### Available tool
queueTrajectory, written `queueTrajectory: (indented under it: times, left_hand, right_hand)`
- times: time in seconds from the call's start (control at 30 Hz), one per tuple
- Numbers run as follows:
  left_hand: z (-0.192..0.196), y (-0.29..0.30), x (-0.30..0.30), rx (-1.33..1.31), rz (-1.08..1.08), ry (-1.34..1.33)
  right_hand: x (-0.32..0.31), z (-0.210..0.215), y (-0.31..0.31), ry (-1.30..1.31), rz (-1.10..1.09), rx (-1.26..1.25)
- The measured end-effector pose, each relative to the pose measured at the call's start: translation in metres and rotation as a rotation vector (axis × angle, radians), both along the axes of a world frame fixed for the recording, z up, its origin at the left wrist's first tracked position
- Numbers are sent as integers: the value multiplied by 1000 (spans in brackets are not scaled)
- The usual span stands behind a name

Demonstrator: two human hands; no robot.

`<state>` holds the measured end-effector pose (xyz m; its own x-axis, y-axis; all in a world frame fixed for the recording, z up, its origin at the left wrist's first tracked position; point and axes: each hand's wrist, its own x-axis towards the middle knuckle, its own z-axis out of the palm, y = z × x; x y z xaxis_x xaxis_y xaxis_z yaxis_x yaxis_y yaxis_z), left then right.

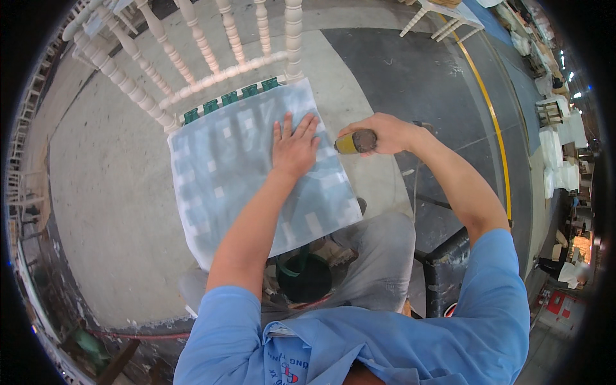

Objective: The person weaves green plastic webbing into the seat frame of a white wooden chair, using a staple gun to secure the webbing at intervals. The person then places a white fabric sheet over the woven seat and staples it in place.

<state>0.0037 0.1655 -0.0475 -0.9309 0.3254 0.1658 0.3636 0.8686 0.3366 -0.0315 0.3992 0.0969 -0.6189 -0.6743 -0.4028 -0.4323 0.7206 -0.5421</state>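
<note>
A pale cream chair frame (208, 81) with turned spindles stands before me. Its seat is covered by a thin white cloth (234, 205), through which a lattice of bands shows bluish. Green webbing straps (229, 98) stick out along the cloth's far edge. Fingers spread, my left hand (294, 146) lies flat on the right part of the cloth. My right hand (393, 133) grips a staple gun (350, 142) with a yellowish body and a dark round end. The gun is at the cloth's right edge; whether its nose touches the seat is hidden.
Below the seat, between my legs, is a dark round container (303, 278). A worn black seat (446, 269) is by my right side. A yellow line (494, 115) runs along the floor at right. Another pale piece of furniture (443, 14) stands farther off.
</note>
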Motion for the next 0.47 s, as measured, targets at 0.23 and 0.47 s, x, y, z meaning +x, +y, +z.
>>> queueTrajectory:
  times: [0.23, 0.47]
  left_hand:
    - [2, -2, -3, -15, 6, -41]
    - [8, -8, -23, -60, 17, -63]
  right_hand:
    - [-8, -3, -18, -61, 26, 52]
    - [-32, 1, -10, -33, -51, -40]
